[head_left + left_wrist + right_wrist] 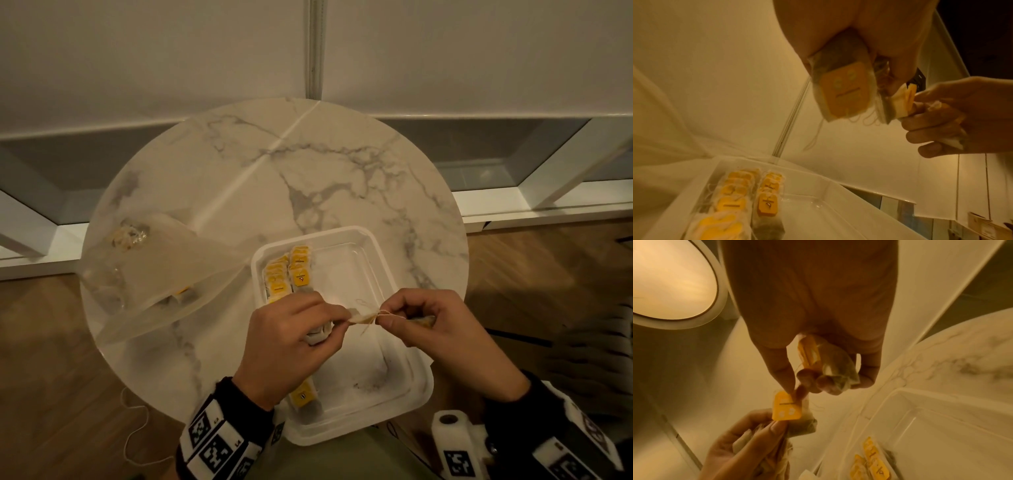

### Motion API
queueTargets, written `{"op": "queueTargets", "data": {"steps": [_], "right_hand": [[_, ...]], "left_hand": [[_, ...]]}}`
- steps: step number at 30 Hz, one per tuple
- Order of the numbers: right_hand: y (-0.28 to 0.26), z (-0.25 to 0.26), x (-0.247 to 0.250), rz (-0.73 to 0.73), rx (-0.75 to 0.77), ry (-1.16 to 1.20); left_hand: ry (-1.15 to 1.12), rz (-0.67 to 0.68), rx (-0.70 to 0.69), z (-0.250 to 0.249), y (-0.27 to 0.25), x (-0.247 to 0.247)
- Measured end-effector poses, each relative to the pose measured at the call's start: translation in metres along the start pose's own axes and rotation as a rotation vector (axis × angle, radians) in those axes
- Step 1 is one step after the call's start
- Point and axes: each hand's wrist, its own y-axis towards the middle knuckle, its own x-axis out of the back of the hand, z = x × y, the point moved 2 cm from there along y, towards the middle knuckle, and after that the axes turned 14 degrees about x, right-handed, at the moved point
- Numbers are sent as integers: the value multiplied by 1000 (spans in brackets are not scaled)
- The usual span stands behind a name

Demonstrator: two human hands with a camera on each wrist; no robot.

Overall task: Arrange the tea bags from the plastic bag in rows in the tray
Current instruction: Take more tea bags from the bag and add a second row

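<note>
Both hands hover over the white tray [404,407]. My left hand [337,318] grips a small bunch of tea bags [318,335] and pinches one tea bag [359,317] with a yellow tag [786,407]. My right hand [386,313] pinches that bag's string and tag between thumb and forefinger. Its other fingers curl round a second tea bag [836,369]. Two rows of yellow-tagged tea bags [291,270] lie along the tray's left side; another bag [303,395] shows under my left wrist. The clear plastic bag [154,267] lies left of the tray with a few tea bags inside.
The tray sits at the near edge of a round marble table [308,164]. The tray's right half [352,274] holds no bags. Wooden floor surrounds the table, with a loose string [137,428] on it at the left. A dark seat [589,359] stands at the right.
</note>
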Motion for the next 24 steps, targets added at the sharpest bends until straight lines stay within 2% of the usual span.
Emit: {"op": "queueTargets", "data": {"steps": [6, 10, 13, 17, 20, 22, 24], "right_hand": [[-3, 2, 1, -28, -9, 204], [-4, 0, -3, -66, -10, 169], [-5, -2, -4, -52, -8, 180], [-6, 0, -3, -24, 11, 171], [-6, 1, 0, 0, 18, 134], [-5, 2, 2, 22, 24, 100], [-4, 2, 3, 40, 32, 65]], "left_hand": [[55, -101, -133, -1, -2, 3], [53, -75, -152, 0, -4, -1], [5, 21, -77, 3, -5, -4], [-264, 192, 184, 5, -4, -1], [-405, 198, 331, 1, 3, 4], [-394, 236, 359, -4, 11, 3], [-275, 332, 325, -8, 17, -3]]}}
